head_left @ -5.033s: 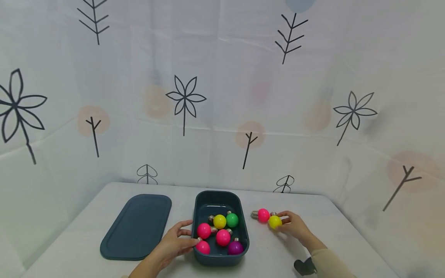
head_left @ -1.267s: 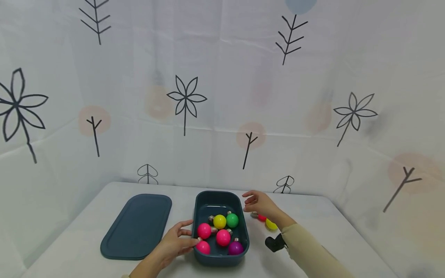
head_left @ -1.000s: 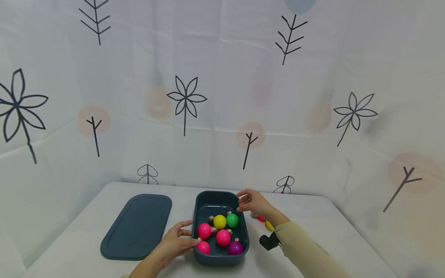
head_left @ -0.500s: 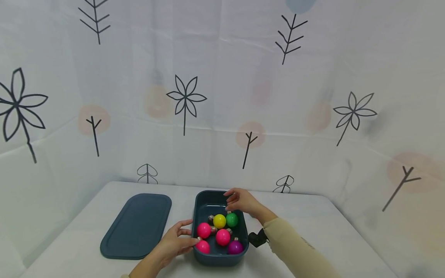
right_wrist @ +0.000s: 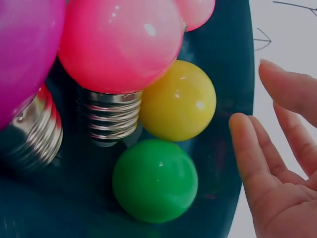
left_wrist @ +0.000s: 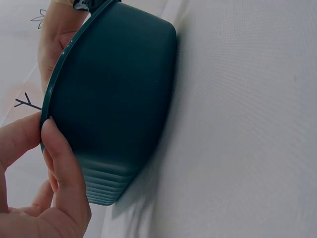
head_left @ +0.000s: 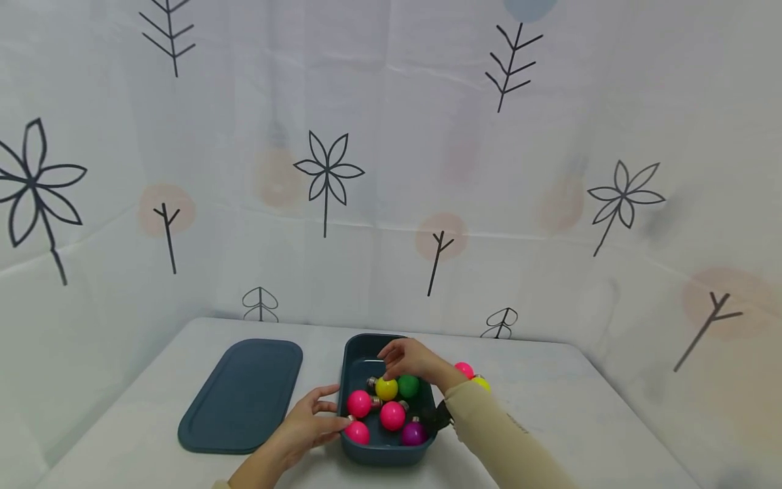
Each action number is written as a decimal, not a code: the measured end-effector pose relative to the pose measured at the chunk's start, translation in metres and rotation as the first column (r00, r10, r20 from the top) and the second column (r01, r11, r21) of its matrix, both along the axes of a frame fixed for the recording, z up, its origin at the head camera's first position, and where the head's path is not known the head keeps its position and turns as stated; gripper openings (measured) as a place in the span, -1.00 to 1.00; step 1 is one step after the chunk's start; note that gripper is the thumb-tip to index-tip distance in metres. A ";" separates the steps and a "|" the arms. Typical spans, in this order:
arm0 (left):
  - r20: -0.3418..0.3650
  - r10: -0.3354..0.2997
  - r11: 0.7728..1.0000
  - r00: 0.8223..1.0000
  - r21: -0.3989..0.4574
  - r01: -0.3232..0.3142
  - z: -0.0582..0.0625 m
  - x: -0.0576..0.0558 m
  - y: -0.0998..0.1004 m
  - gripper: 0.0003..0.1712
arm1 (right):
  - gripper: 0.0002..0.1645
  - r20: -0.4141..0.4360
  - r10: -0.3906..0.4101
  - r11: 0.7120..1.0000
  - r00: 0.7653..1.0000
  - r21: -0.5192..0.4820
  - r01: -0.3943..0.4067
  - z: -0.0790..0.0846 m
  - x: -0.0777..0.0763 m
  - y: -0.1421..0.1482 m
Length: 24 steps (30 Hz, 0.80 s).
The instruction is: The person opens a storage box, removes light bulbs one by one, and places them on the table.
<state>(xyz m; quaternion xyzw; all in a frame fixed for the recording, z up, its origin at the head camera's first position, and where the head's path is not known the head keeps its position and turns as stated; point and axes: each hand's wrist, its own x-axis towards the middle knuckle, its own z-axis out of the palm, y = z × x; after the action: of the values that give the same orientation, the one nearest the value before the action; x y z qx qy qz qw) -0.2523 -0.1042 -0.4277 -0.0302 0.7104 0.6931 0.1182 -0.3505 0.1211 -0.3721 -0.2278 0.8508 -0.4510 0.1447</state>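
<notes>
Several coloured light bulbs lie in a dark blue plastic box (head_left: 380, 457) at the middle of the table: yellow (head_left: 386, 390), green (head_left: 408, 388), purple (head_left: 414, 435) and pink (head_left: 392, 416). At the box's left side, my left hand (head_left: 305, 424) pinches the rim between thumb and finger, as the left wrist view shows. Over the far half of the box hovers my right hand (head_left: 411, 358), near the yellow and green bulbs. Its fingers are loosely extended with nothing between them. In the right wrist view, the right fingers (right_wrist: 247, 144) stand apart from the green bulb (right_wrist: 154, 181).
A flat dark blue lid (head_left: 241, 397) lies left of the box on the white table (head_left: 568, 407). Right of the box, a pink bulb (head_left: 464, 369) and a yellow bulb (head_left: 482, 384) are partly hidden by my right forearm. A patterned cloth (head_left: 391, 204) hangs behind.
My right hand has left the two bulbs on the table, which stay there, and moved left over the box. My left hand has stayed at the box's rim.
</notes>
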 end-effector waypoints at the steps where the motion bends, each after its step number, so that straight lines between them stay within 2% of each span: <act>1: -0.001 -0.001 1.000 1.000 0.002 0.001 0.000 0.000 0.000 -0.10 | -0.53 0.002 0.004 1.000 1.000 0.010 -0.004 -0.001 -0.001 -0.001; 13: 0.002 -0.005 1.000 1.000 0.010 0.005 0.000 0.000 -0.001 -0.10 | -0.58 0.054 0.017 0.987 0.998 0.161 -0.025 -0.008 -0.007 -0.006; 24: 0.001 -0.008 1.000 1.000 0.013 0.008 0.001 0.001 -0.001 -0.11 | -0.66 0.100 0.128 0.971 0.987 0.190 -0.145 -0.006 0.000 -0.015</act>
<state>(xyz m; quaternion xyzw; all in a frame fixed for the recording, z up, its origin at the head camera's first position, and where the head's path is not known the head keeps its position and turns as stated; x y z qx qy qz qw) -0.2516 -0.1051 -0.4267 -0.0269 0.7060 0.6972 0.1214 -0.3509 0.1060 -0.3779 -0.2505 0.8663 -0.3634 0.2341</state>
